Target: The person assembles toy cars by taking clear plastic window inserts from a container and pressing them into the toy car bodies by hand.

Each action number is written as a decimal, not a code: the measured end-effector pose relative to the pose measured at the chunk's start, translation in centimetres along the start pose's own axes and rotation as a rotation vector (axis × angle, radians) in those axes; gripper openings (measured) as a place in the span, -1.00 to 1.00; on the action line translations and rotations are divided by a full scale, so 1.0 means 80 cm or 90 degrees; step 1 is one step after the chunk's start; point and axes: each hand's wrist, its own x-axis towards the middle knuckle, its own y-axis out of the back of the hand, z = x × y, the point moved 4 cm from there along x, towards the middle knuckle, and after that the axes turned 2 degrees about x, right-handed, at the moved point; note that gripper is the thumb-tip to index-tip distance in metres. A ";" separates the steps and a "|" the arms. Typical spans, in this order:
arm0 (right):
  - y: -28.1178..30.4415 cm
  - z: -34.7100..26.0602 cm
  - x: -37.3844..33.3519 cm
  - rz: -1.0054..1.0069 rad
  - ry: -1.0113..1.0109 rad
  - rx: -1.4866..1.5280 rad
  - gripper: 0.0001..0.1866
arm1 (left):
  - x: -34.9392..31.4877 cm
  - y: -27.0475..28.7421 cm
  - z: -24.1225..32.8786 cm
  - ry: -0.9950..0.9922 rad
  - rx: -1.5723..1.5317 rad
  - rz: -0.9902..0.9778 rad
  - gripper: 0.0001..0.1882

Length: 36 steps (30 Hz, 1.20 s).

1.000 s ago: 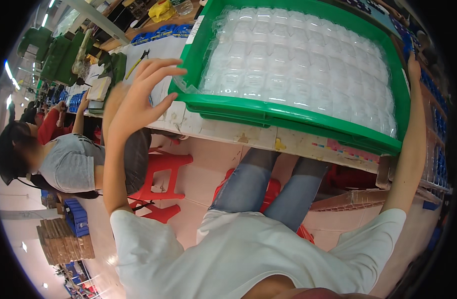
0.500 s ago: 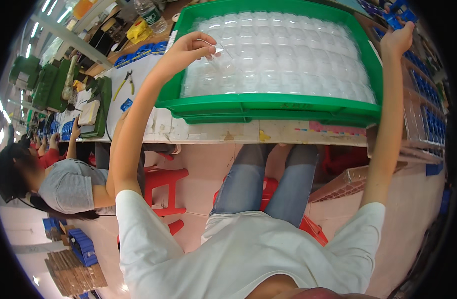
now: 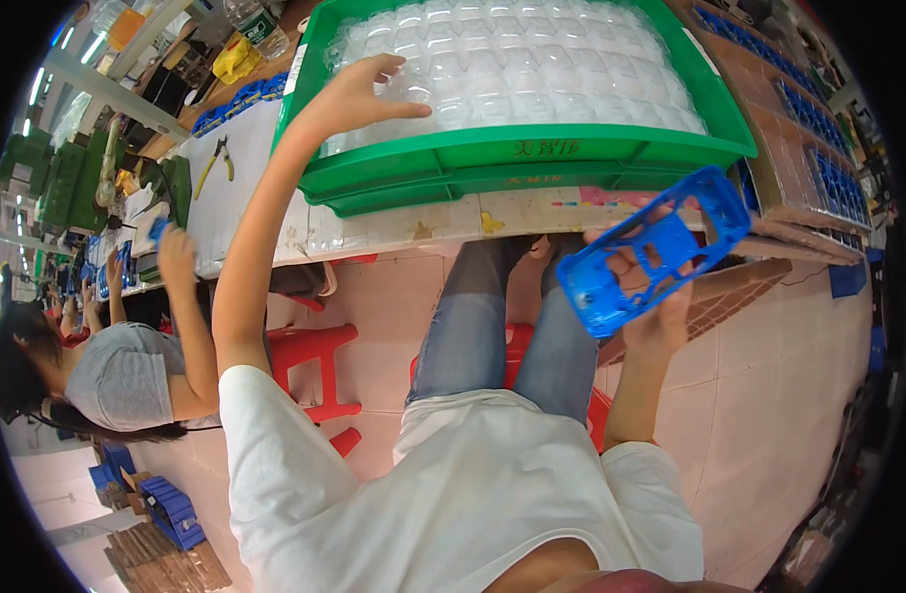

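Note:
My right hand (image 3: 662, 321) holds a blue plastic toy car body shell (image 3: 670, 247), with window openings cut through it, over the table's front edge. Its fingers show through the openings from behind. Over the near-left part of a green tray (image 3: 413, 160), my left hand (image 3: 359, 97) has its thumb and fingers spread apart. Clear plastic pieces (image 3: 522, 74) fill that tray in tight rows. Just by the left fingertips lies one loose clear piece (image 3: 408, 87); whether they touch it is hard to tell.
Brown cartons (image 3: 769, 148) with rows of blue parts stand to the right. On the table at left lie yellow-handled pliers (image 3: 215, 168) and more blue parts (image 3: 240, 104). A co-worker in a grey shirt (image 3: 127, 376) sits at left, near a red stool (image 3: 319, 371).
My right hand has come from the far-right cartons toward me, bringing the blue car body shell. The left fingers have spread and let go of the clear piece. The view has shifted.

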 end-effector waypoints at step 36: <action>-0.062 0.032 -0.081 0.056 -0.239 0.130 -0.18 | -0.182 -0.106 0.180 -0.077 -0.868 0.009 -0.31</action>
